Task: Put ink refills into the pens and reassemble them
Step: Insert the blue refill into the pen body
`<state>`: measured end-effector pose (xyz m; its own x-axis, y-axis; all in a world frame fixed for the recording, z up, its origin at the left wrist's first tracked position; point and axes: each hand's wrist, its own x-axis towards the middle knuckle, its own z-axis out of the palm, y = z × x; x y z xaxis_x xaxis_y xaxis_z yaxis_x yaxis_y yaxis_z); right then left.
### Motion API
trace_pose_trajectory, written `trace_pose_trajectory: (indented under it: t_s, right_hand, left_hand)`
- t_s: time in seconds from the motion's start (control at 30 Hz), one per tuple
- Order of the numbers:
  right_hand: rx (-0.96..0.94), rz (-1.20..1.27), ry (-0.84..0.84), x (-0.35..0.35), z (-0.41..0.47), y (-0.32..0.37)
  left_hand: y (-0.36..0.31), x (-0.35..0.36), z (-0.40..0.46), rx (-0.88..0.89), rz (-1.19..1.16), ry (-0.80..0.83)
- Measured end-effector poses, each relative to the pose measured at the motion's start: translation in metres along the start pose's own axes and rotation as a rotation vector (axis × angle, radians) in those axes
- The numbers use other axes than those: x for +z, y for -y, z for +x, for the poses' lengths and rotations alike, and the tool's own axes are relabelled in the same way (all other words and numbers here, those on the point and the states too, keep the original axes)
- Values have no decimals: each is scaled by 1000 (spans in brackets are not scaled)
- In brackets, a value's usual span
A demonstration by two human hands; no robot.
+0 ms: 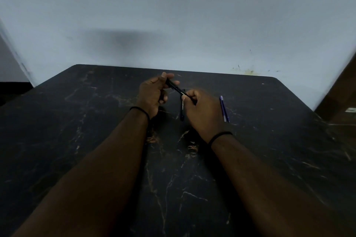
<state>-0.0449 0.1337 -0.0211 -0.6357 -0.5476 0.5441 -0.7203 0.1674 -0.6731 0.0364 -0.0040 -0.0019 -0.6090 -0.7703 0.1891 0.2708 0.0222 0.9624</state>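
Two hands meet above the dark marble table (77, 140) at frame centre. The left hand (152, 96) curls its fingers round the upper end of a black pen barrel (173, 85), whose long axis slants from upper left down to lower right. The right hand (202, 111) pinches its lower end, probably seating the refill. Another black pen (182, 109) lies between the hands; a blue pen (224, 108) lies right of them.
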Motion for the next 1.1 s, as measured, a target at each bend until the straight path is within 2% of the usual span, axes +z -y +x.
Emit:
trace_pose_trajectory:
  t_s: [0.77, 0.87, 0.93, 0.97, 1.03, 1.1]
  right_hand:
    - [126, 71, -20, 4, -4, 7]
    - [130, 56, -40, 0, -4, 9]
    - [157, 32, -100, -5, -3, 8]
    - [184, 5, -123, -8, -3, 7]
    - [243, -53, -149, -12, -2, 4]
    - [280, -89, -164, -16, 0, 4]
  left_hand:
    - [-2, 5, -3, 37, 37, -15]
    - [-2, 13, -7, 17, 41, -98]
    - [0, 19, -6, 51, 169, -208]
    - [3, 21, -4, 99, 332, -231]
    - [8, 24, -3, 197, 753, -172]
    - [13, 31, -4, 225, 1056, -87]
